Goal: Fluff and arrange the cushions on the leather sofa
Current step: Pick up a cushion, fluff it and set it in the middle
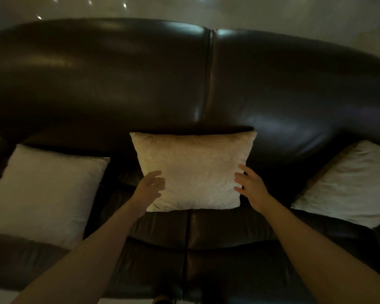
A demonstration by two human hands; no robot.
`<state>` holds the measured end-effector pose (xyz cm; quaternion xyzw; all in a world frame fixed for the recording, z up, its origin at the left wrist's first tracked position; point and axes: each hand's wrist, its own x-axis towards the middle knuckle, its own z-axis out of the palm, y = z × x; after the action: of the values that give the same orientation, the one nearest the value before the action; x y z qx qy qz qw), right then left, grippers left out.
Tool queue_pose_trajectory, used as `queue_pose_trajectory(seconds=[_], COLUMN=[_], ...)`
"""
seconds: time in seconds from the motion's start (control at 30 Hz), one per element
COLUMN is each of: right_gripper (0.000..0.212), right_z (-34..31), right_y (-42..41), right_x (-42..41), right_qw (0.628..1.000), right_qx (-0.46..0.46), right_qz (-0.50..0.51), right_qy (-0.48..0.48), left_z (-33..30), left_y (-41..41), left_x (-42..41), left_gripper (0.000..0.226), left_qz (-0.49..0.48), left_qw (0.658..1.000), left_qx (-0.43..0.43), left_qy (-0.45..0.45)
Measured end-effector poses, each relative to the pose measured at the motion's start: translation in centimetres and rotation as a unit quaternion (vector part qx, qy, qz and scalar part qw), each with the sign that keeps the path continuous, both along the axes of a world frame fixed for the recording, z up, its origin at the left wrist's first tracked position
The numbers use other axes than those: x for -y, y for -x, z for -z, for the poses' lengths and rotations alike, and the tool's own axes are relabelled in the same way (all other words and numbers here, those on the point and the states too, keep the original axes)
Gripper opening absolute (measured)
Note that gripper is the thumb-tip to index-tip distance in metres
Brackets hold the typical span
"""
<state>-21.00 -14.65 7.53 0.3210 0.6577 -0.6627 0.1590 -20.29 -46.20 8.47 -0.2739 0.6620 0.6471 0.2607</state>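
Middle cushion being set on the sofa

The cream cushion (pixel 193 172) is propped against the sofa (pixel 119 84) backrest, flanked by the open left hand (pixel 150 186) and right hand (pixel 249 185), nothing gripped. The two white cushions (pixel 44 189) at the ends lie slanted, seemingly not yet straightened.

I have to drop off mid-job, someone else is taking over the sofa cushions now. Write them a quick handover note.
Left hand: open, fingers at the left edge of the cream cushion, no grip.
Right hand: open, at its right edge, no grip.
Cream cushion stands upright against the backrest of the leather sofa, near the centre seam.
Left white cushion and right white cushion lean back at the sofa's two ends.
Done: all three look spread across the sofa.
Left: probably let go of the centre one; check the side cushions for fluffing.
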Motion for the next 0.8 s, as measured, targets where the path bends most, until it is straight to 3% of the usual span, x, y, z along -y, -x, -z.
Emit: queue_pose_trajectory(seconds=[0.17, 0.33, 0.63, 0.8], right_gripper=[0.028, 0.031, 0.032, 0.037], right_z=[-2.8, -4.3, -4.2, -4.9], right_y=[-2.0, -3.0, -4.5, -5.8], right_x=[0.3, 0.4, 2.4, 6.0], right_qw=[0.998, 0.993, 0.977, 0.949], right_qx=[-0.022, -0.043, -0.072, -0.104], right_qz=[-0.048, -0.090, -0.183, -0.268], right_qy=[-0.021, -0.060, -0.082, -0.130], left_z=[-2.8, -4.4, -4.7, -4.7], left_y=[-2.3, -4.2, -9.3, -14.1], left_x=[-0.2, 0.8, 2.8, 4.7], left_gripper=[0.022, 0.011, 0.012, 0.014], left_qz=[0.013, 0.002, -0.056, -0.117], left_qw=[0.997, 0.994, 0.988, 0.983], left_qx=[-0.021, -0.043, -0.063, -0.041], left_qy=[0.075, 0.103, 0.129, 0.136])
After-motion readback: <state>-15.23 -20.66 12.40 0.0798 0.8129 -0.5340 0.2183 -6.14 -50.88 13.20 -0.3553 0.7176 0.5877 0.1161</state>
